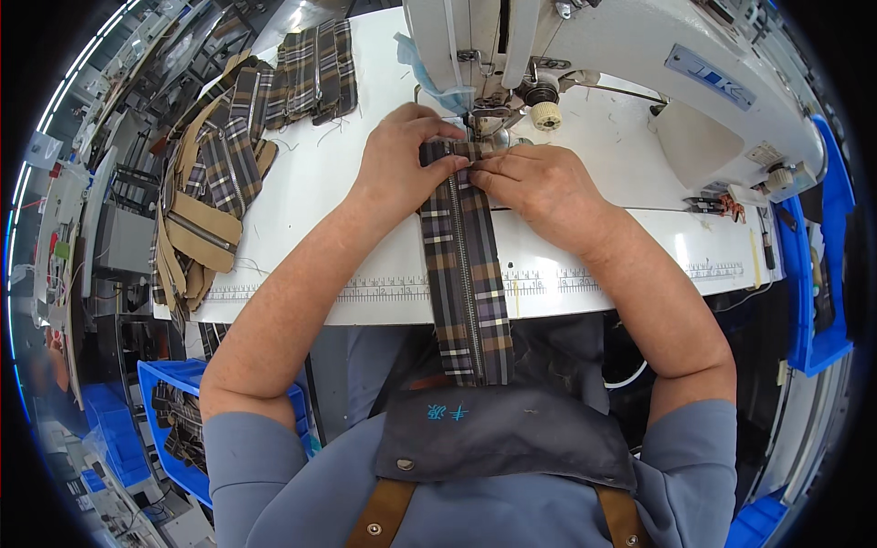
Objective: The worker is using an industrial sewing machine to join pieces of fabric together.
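Note:
A long plaid fabric strip (pixel 434 265) with a metal zipper (pixel 466 274) down its middle runs from the needle area of a white sewing machine (pixel 612 41) over the table's front edge toward my lap. At its far end my left hand (pixel 402 160) pinches the left side, thumb and fingers closed on the cloth. My right hand (pixel 548 187) grips the right side with its fingertips, close to the presser foot (pixel 489 128). The fingers and the machine head partly hide the strip's far edge.
Plaid and tan zippered pieces (pixel 206 228) are heaped on the white table (pixel 301 219) at left, with more plaid pieces (pixel 311 73) behind. A ruler scale (pixel 384 288) lines the front edge. Small snips (pixel 703 205) lie right. Blue bins (pixel 174 374) flank the table.

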### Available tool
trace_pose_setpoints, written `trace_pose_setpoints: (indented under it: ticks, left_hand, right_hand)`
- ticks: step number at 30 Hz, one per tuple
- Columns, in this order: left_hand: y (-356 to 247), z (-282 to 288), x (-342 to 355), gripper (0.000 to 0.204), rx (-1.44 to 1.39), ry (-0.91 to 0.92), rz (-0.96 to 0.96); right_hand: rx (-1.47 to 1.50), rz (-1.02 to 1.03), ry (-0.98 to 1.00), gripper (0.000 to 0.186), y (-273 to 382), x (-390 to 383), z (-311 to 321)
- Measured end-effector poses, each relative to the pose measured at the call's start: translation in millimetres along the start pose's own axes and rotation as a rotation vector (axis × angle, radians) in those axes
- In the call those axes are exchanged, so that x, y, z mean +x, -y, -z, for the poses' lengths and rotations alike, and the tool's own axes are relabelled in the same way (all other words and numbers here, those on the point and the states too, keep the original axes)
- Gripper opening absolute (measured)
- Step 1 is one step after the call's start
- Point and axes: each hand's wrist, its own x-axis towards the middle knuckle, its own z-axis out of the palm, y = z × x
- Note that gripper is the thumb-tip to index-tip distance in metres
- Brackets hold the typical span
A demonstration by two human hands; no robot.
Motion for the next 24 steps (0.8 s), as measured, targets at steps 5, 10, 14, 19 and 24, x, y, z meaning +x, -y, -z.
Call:
trace_pose_setpoints:
  ticks: [5,10,14,19,24]
  left_hand:
    - [13,-4,-11,0.023,0.246,-0.050,-0.385]
    - [14,-9,-5,0.020,0.210,-0.042,-0.333]
    - [14,-9,-2,0.019,0.184,-0.053,-0.307]
    - [17,-11,-2,0.020,0.142,-0.055,-0.291]
    - [16,-8,-4,0.021,0.208,-0.083,-0.341]
  right_hand:
    - [0.021,-0.043,0.063,0.019,1,0,-1]
    - [0.010,-0.075,0.039,0.021,-2,2,-3]
    - [0.020,-0.092,0.029,0.020,-3,3,-5]
    - [0.095,-0.169,0.040,0.017,-3,4,-5]
    - [0.097,-0.280,0.062,0.026,-2,1,2]
